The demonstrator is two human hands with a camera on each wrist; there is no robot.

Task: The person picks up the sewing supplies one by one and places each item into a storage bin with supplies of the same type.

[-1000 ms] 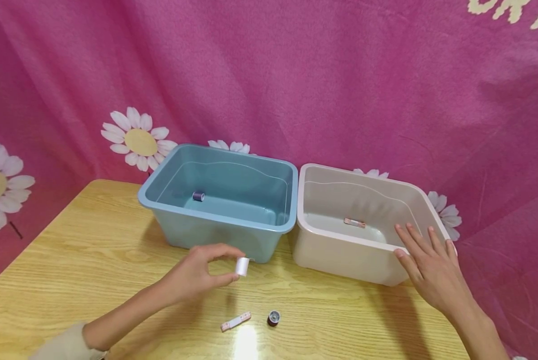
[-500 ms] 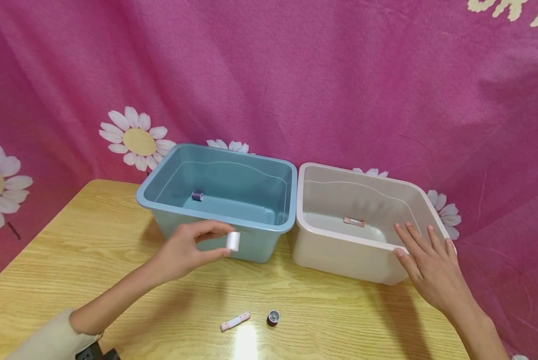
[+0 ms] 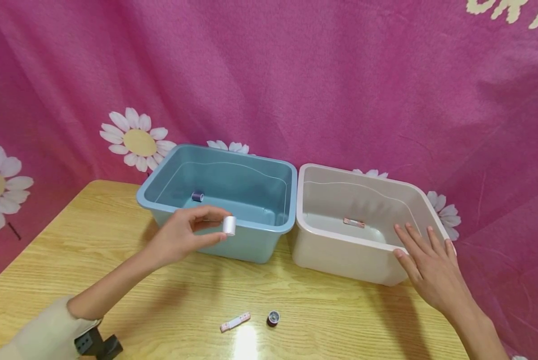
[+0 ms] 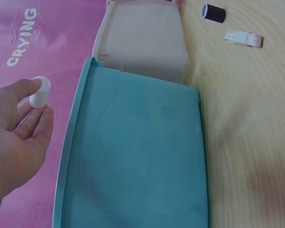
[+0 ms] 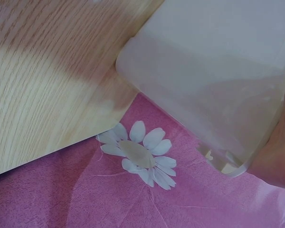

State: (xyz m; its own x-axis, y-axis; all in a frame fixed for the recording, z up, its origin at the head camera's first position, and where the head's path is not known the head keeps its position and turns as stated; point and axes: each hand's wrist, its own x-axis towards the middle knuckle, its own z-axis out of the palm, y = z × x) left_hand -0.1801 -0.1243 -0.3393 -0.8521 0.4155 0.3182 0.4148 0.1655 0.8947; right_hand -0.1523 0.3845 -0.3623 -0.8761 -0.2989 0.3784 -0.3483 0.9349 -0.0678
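Between thumb and fingertips, my left hand (image 3: 183,232) pinches a white thread spool (image 3: 229,225), held up at the front rim of the blue bin (image 3: 217,223). The left wrist view shows the same white spool (image 4: 40,92) upright in the pinch. A dark purple spool (image 3: 197,196) lies on its side inside the blue bin. Fingers spread and straight, my right hand (image 3: 433,272) rests on the front right rim of the beige bin (image 3: 341,260). Inside that bin lies a folded measuring tape (image 3: 354,222), pink and white.
On the wooden table (image 3: 336,320) in front of the bins lie another folded measuring tape (image 3: 235,322) and a dark spool (image 3: 273,318). The bins stand side by side against a pink cloth (image 3: 323,80) with daisies.
My left hand has risen from above the table to the blue bin's front rim, carrying the white spool up and slightly left. My right hand has stayed in place.
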